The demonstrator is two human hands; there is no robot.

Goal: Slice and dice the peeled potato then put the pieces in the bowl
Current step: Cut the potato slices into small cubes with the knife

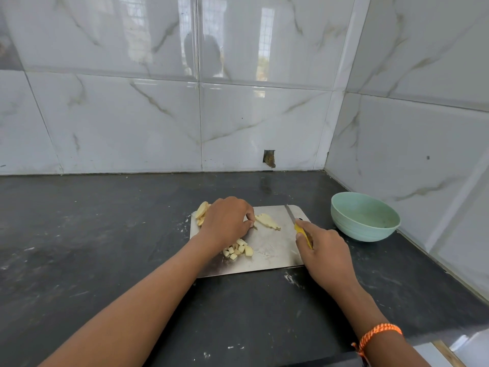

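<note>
1. On the steel cutting board [267, 256] lie potato slices [266, 221] at the middle, a stack of slices [201, 211] at its far left corner, and diced pieces [239, 249] near the front — just under the left wrist.
2. The bowl [364, 216] stands on the dark desk [92, 234], right of the board.
3. The left hand [227, 221] — fingers curled — pinches the end of the middle slices.
4. The right hand [324, 250] grips the yellow-handled knife [297, 224], blade pointing away, beside those slices.

Bare forearms, sleeveless in view; braided orange thread bracelet [379, 332] at the right wrist.
</note>
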